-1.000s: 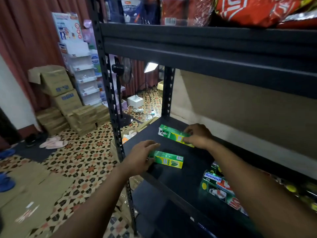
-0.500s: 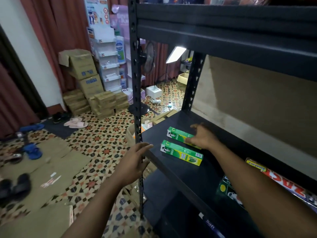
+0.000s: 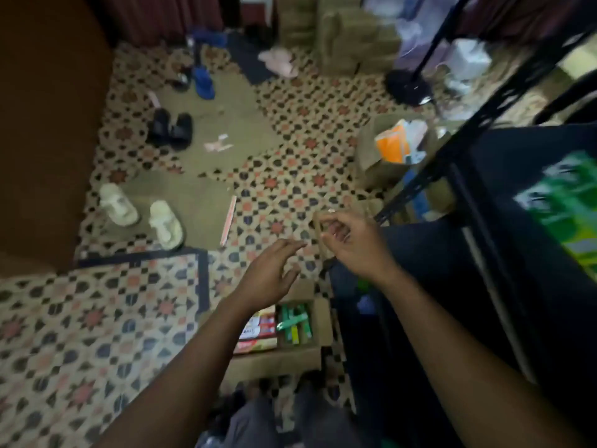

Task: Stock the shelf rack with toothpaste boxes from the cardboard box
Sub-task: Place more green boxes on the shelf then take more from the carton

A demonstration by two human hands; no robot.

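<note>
L hand (image 3: 271,276): empty, fingers loose. R hand (image 3: 352,245): empty, fingers half-curled. Both above cardboard box (image 3: 321,321) w/ green toothpaste boxes (image 3: 294,321).

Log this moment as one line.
left hand: open, empty, over cardboard box | right hand: loosely curled, empty | toothpaste boxes: green, in box | shelf rack: green boxes on it

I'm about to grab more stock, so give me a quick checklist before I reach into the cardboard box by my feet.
1. Left hand free: ok, open, empty.
2. Right hand free: ok, loosely curled, nothing held.
3. Cardboard box top open: ok.
4. Green toothpaste boxes left inside: ok, several.
5. Bare shelf space beside the shelved green boxes: ok.
6. Exact count left inside: cannot tell, blurred.
</note>
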